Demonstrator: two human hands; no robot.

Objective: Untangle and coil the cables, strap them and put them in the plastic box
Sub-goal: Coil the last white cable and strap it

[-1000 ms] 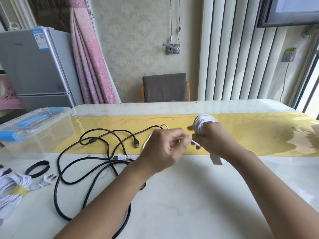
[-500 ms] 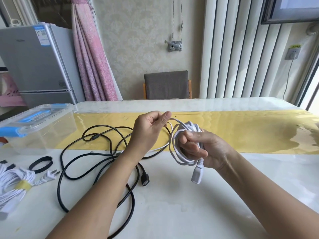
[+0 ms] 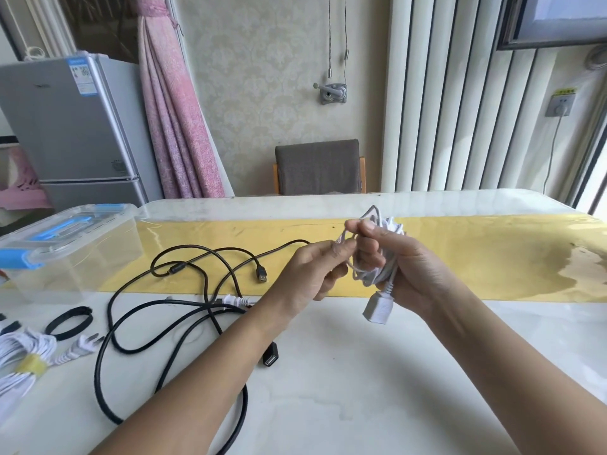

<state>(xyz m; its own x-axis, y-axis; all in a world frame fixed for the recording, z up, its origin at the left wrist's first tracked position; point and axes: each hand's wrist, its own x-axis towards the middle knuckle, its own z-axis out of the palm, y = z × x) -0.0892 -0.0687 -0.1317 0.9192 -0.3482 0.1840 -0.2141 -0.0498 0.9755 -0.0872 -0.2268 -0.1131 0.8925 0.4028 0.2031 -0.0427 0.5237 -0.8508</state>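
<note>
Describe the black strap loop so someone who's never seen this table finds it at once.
Find the clear plastic box with blue latches at the left end of the table. In front of it lies the black strap loop. It is a small closed ring, unlike the long black cable sprawling to its right.

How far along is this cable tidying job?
One white bundle lies strapped with a yellow band, outside the plastic box. The right hand grips a coiled white cable; the left hand pinches a strand of it. Left: strapping it, coiling the loose black cable, boxing everything.
</note>
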